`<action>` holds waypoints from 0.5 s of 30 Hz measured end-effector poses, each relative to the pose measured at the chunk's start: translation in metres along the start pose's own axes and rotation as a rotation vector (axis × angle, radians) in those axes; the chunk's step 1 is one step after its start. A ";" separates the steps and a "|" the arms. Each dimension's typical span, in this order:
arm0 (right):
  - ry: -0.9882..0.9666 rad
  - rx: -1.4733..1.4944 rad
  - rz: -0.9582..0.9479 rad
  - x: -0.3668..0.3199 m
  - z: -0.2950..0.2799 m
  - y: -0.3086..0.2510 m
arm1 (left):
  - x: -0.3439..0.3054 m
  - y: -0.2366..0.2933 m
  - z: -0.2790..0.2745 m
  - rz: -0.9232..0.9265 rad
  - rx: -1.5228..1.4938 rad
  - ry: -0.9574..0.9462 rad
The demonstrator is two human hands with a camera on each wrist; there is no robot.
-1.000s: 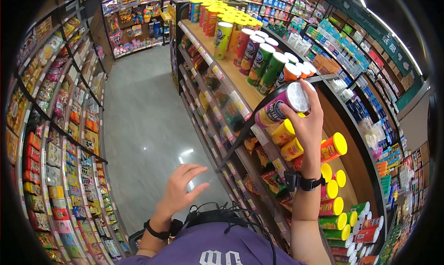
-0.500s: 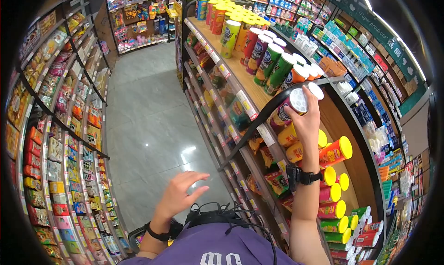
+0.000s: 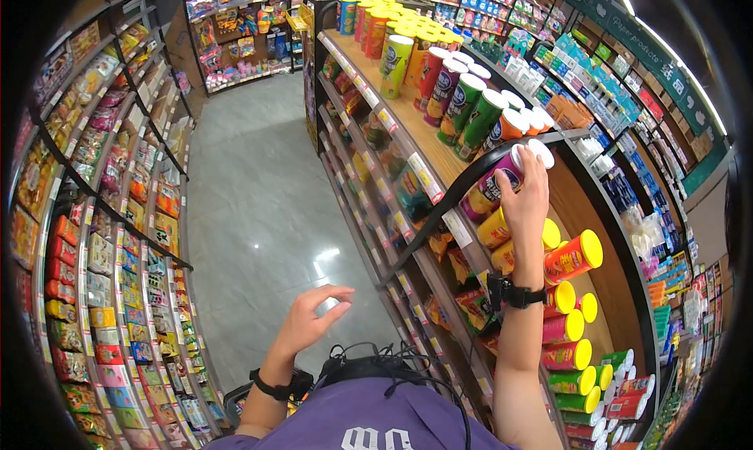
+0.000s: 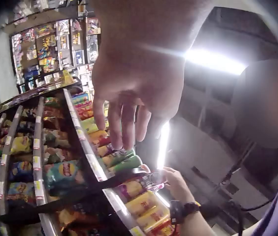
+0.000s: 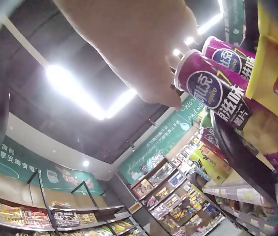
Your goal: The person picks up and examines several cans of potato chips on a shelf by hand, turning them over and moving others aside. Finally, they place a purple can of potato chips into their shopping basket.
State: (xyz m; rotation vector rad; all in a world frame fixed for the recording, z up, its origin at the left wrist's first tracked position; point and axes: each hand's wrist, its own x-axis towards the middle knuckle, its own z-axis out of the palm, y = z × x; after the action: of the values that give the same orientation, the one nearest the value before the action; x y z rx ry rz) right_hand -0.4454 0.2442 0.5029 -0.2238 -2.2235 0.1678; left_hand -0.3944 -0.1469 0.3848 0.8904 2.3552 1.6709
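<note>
While the person in the purple shirt [image 3: 357, 407] is leaning over the shelving, the right hand [image 3: 524, 203] is reaching to the near purple can [image 3: 485, 197], its thumb lying by the can's body and its fingers reaching over the white-lidded end. From where I'm standing, I cannot tell whether it is pinching the can or just touching it. That can is lying tilted on the lower shelf, its lid end raised, behind the curved black rail [image 3: 430, 224]. Just beyond it, a second purple can [image 5: 227, 58] is showing in the right wrist view, its white lid [image 3: 541, 153] peeking out past the fingers. Next to the near can, on the side toward the person, yellow cans [image 3: 493, 229] are lying partly under the right forearm, and an orange can [image 3: 563, 263] with a yellow lid is resting farther along. Up on the wooden top shelf [image 3: 375, 77], green cans [image 3: 478, 127] and others are standing upright. Meanwhile the left hand [image 3: 304, 318] is hovering above the floor [image 3: 255, 207] of the aisle, holding nothing, its fingers loosely bent and its thumb apart from them.
</note>
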 end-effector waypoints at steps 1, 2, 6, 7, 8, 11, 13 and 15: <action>0.013 -0.023 -0.015 -0.003 -0.003 -0.005 | 0.003 -0.009 0.002 -0.090 -0.084 0.010; 0.074 -0.022 -0.052 -0.004 -0.009 -0.016 | 0.008 -0.018 0.004 -0.178 -0.165 0.022; -0.241 0.556 -0.138 -0.028 -0.045 -0.113 | 0.044 -0.055 0.015 -0.232 0.010 -0.053; -0.427 0.708 -0.197 -0.042 -0.052 -0.144 | 0.058 -0.065 0.019 -0.133 0.154 -0.167; -0.478 0.815 -0.424 -0.067 -0.033 -0.161 | 0.072 -0.086 0.023 -0.031 0.301 -0.281; -0.881 1.182 -0.702 -0.125 -0.037 -0.250 | 0.109 -0.126 0.038 0.030 0.371 -0.426; -1.112 1.300 -0.781 -0.155 -0.043 -0.286 | 0.133 -0.169 0.045 -0.083 0.585 -0.658; -1.144 1.367 -0.757 -0.164 -0.063 -0.304 | 0.133 -0.211 0.034 -0.113 0.697 -0.691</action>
State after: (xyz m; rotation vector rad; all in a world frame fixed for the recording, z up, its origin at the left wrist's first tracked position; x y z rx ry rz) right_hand -0.3272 -0.0856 0.4767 1.7736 -2.4009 1.5655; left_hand -0.5720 -0.0952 0.2141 1.1482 2.3669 0.3416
